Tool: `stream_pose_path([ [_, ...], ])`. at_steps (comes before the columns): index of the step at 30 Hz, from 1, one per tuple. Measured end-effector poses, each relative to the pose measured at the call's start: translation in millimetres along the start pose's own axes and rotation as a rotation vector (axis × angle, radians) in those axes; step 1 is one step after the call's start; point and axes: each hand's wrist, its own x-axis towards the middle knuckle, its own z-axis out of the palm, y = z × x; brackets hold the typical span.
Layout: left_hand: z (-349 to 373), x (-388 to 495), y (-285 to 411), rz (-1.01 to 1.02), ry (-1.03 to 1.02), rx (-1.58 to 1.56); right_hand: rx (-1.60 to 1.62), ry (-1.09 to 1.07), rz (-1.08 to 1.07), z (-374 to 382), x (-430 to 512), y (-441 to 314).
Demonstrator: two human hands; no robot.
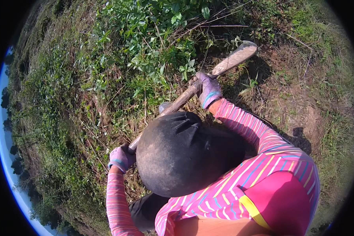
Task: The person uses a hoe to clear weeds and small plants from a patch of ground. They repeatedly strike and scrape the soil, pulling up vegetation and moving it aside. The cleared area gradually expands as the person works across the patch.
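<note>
My right hand, in a lilac glove with a turquoise cuff, is closed round the wooden handle of a long-handled tool, close to its head. The tool's flat, soil-stained blade points to the upper right, against low plants. Lower left, my gloved left hand grips the handle's other end. Between the hands, a large rounded form in dark cloth, seemingly my bent knee, hides part of the handle. Whether the blade touches the soil cannot be told.
Leafy green plants grow beyond the handle, with dry stems among them. Bare brown soil and short dry grass lie to the right. What looks like a grey shoe tip shows behind the handle. Trees and sky edge the far left.
</note>
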Motion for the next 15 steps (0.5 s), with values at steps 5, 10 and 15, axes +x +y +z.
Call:
stream_pose_path([
  [5, -30.5, 58.0, 55.6, 0.429, 0.196, -0.124, 0.630, 0.256, 0.007, -14.7, 26.6, -51.0],
  [10, 30.5, -5.5, 7.6, -0.117, -0.051, -0.246, -0.075, -0.101, 0.315, 126.0, 7.0, 40.7],
  [15, 124.5, -110.4, -35.9, -0.290, -0.179, -0.420, 0.010, -0.321, 0.701, 166.4, -50.3, 108.0],
])
